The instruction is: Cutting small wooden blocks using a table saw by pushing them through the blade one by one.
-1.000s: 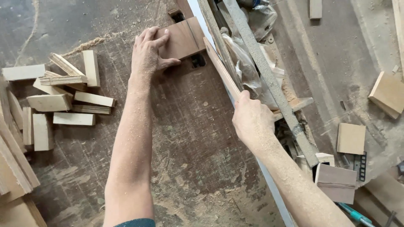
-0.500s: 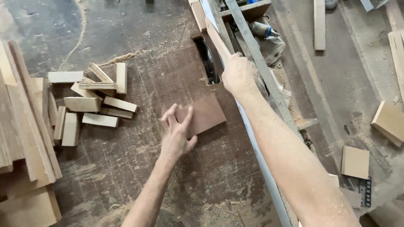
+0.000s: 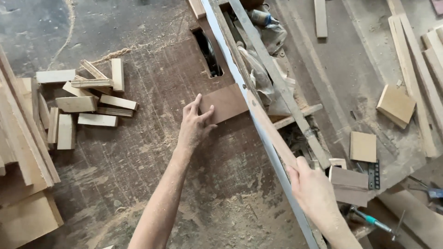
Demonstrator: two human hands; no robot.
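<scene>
My left hand (image 3: 196, 123) lies flat with fingers spread on the near corner of a flat brown board (image 3: 227, 103). The board rests on the dusty saw table (image 3: 152, 152), against the table's right edge. Beyond the board is the dark saw blade slot (image 3: 210, 53). My right hand (image 3: 313, 190) is closed around the near end of a thin wood strip (image 3: 272, 131). This strip runs along the pale metal rail (image 3: 258, 138) at the table's right edge.
A heap of short pale wood blocks (image 3: 87, 94) lies on the table at the left, with long planks (image 3: 23, 138) beside it. Right of the rail are a long batten (image 3: 277, 83), rags, square offcuts (image 3: 396, 105) and boards on the floor.
My left hand has drawn the brown board back from the blade slot towards me. My right hand has slid back along the rail with the strip.
</scene>
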